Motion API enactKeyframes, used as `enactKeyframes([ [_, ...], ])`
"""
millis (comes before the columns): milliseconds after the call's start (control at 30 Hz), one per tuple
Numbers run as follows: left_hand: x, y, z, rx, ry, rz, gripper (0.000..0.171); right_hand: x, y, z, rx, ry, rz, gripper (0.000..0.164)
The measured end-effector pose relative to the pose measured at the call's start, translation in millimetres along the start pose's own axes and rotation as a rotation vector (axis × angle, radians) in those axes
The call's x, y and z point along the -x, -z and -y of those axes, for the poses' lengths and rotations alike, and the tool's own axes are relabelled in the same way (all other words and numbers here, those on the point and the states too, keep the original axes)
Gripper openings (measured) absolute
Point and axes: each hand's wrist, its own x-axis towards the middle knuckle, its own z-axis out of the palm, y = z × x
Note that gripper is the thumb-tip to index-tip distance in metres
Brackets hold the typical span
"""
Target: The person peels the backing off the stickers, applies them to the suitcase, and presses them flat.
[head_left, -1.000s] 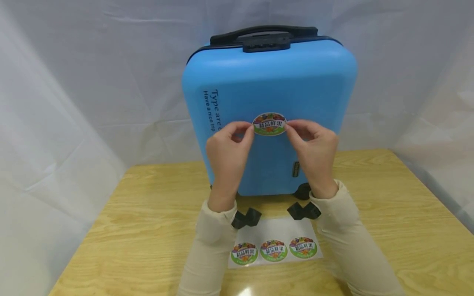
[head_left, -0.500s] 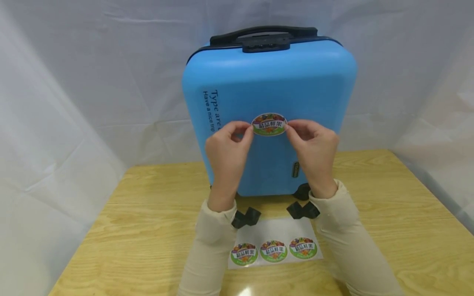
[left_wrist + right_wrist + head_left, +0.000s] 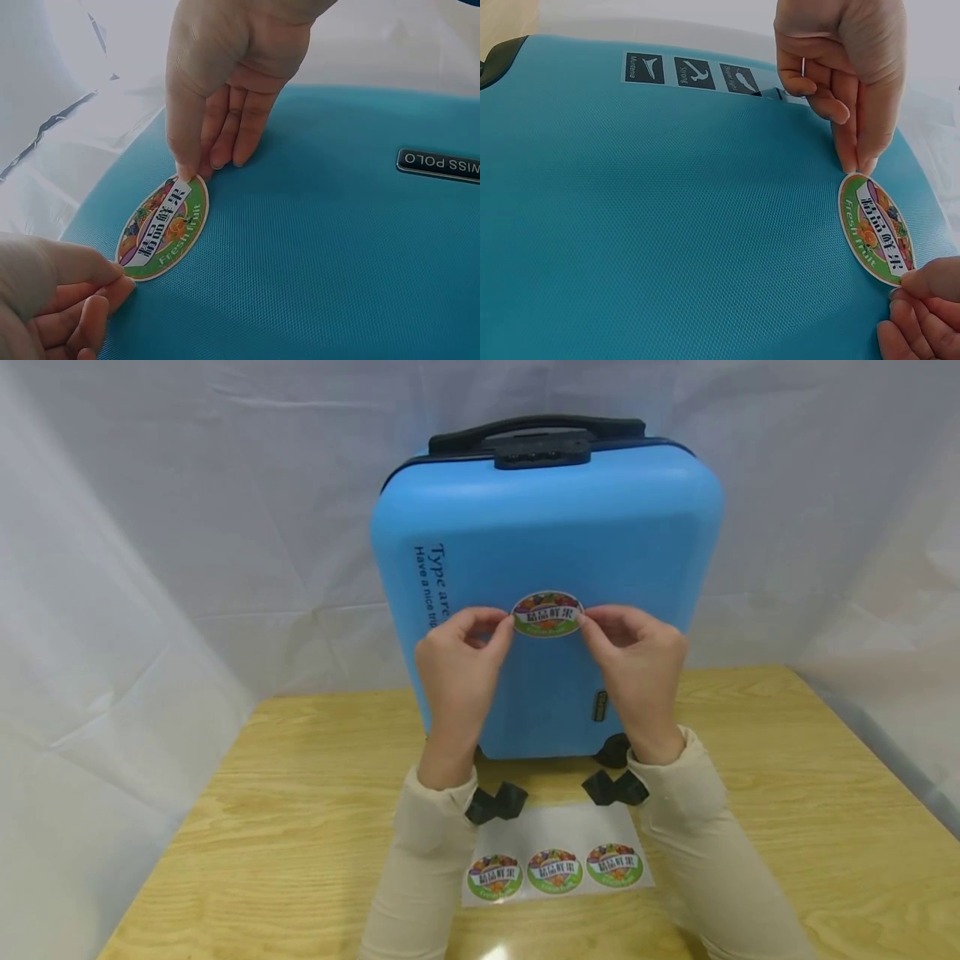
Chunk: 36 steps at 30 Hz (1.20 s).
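Observation:
An oval fruit sticker (image 3: 547, 614), printed "Fresh fruit" in green and white, is stretched between both hands. My left hand (image 3: 459, 672) pinches its left end between thumb and forefinger, and my right hand (image 3: 641, 672) pinches the right end the same way. Behind it stands a blue hard-shell suitcase (image 3: 555, 543), upright, with a black handle on top. In the left wrist view the sticker (image 3: 163, 229) lies flat and close over the textured shell (image 3: 300, 255). The right wrist view has the sticker (image 3: 876, 229) face up, fingertips at both ends.
A white backing sheet (image 3: 555, 822) with three similar stickers in a row lies on the wooden table (image 3: 300, 827), in front of the suitcase between the forearms. Black blocks (image 3: 497, 803) sit at the wrists. A white cloth (image 3: 187, 527) hangs behind.
Almost nothing moves; both hands keep their pinch on the sticker in front of the suitcase. The whole head view has shifted down very slightly.

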Motion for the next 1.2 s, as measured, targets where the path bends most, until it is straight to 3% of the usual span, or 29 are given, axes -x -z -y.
enactKeyframes([
  [400, -2.2, 0.3, -3.3, 0.047, 0.015, 0.013, 0.016, -0.2, -1.6, 1.2, 0.048, 0.05, -0.006, 0.016],
  [800, -4.2, -0.3, -7.9, 0.088, 0.035, 0.026, 0.018, -2.3, -1.5, 5.7, 0.164, 0.187, -0.002, 0.016],
  [1200, -5.7, -5.9, -10.9, 0.108, -0.035, -0.007, 0.018, -3.1, -2.1, 3.2, 0.075, 0.108, -0.003, 0.015],
])
